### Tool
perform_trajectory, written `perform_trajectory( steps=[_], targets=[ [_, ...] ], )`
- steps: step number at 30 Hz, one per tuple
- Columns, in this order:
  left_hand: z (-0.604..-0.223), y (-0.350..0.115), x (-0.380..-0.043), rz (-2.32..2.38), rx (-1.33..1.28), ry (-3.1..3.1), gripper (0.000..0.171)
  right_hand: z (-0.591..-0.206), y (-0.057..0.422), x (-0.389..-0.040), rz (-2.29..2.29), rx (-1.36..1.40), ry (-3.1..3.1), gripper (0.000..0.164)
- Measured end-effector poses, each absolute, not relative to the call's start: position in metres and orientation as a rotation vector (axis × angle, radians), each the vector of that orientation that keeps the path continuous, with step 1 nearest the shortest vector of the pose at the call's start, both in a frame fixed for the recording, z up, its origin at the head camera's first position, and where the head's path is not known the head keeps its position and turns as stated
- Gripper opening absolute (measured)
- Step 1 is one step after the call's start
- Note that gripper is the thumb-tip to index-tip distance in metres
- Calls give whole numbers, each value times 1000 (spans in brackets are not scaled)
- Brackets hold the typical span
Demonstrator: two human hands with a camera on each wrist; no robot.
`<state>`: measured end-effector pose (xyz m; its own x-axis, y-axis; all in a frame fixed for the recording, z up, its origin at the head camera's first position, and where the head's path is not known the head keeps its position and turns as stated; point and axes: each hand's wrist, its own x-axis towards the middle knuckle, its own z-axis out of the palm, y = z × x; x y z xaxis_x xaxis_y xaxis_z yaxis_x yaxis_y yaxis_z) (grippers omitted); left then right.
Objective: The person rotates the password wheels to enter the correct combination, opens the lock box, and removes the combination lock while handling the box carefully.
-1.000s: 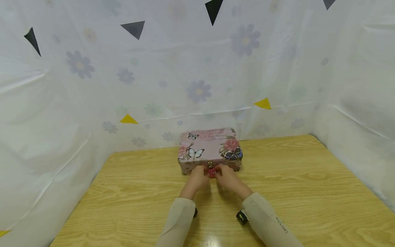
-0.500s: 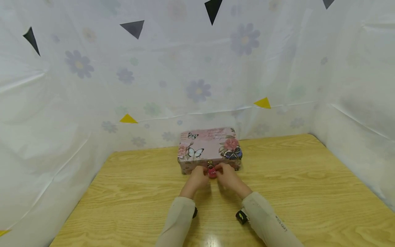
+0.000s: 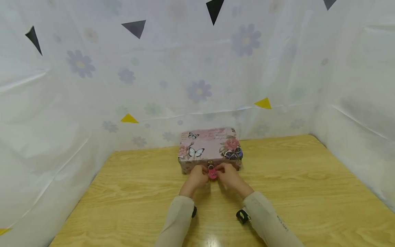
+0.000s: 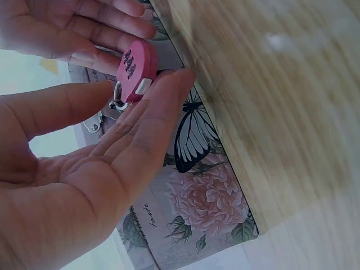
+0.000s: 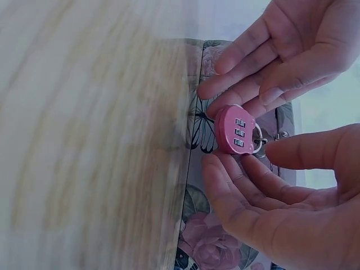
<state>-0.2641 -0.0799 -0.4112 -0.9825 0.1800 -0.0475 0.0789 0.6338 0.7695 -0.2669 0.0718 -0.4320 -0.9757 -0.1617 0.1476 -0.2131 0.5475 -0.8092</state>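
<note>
A pink padlock [image 3: 212,173] with three number dials hangs by its shackle from the metal clasp [image 3: 210,163] at the front of a pink floral tin box [image 3: 210,144]. My left hand [image 3: 198,176] is at the padlock's left side, its fingertips touching the lock body in the left wrist view and its thumb apart near the shackle. From the other side my right hand [image 3: 229,175] brings relaxed fingertips to the lock's edge, its thumb beside the shackle. The dials [image 5: 239,133] face the right wrist camera. Neither hand wraps the lock.
The box, lid down, stands near the back edge of a wood-grain table [image 3: 139,206]. A white flower-patterned sheet [image 3: 166,79] hangs behind and at both sides. Wrist straps with black devices [image 3: 242,216] show below the cuffs.
The padlock has tilted and turned a little, showing more of its shackle. Both hands stay beside it, with the fingers shifting only slightly. The box has not moved.
</note>
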Motion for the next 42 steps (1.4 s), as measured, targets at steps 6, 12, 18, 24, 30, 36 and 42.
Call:
perform_trajectory(
  steps=[6, 12, 18, 24, 30, 36, 42],
  targets=[
    [-408, -80, -265, 1308, 165, 2693, 22, -429, 72, -270, 1462, 312, -2745, 15],
    [-409, -76, -267, 1393, 146, 2610, 15, -426, 72, -272, 1523, 271, -2767, 18],
    [-411, -74, -268, 1488, 135, 2524, 15, -427, 71, -272, 1631, 240, -2778, 19],
    [-412, -73, -269, 1554, 86, 2460, 16, -426, 70, -274, 1661, 246, -2806, 20],
    [-412, -74, -269, 1581, 61, 2444, 15, -428, 69, -276, 1762, 257, -2806, 23],
    [-412, -73, -268, 1586, 59, 2436, 12, -431, 66, -277, 2002, 200, -2715, 25],
    [-411, -74, -268, 1566, 86, 2429, 14, -432, 63, -277, 2118, 146, -2649, 23]
  ],
)
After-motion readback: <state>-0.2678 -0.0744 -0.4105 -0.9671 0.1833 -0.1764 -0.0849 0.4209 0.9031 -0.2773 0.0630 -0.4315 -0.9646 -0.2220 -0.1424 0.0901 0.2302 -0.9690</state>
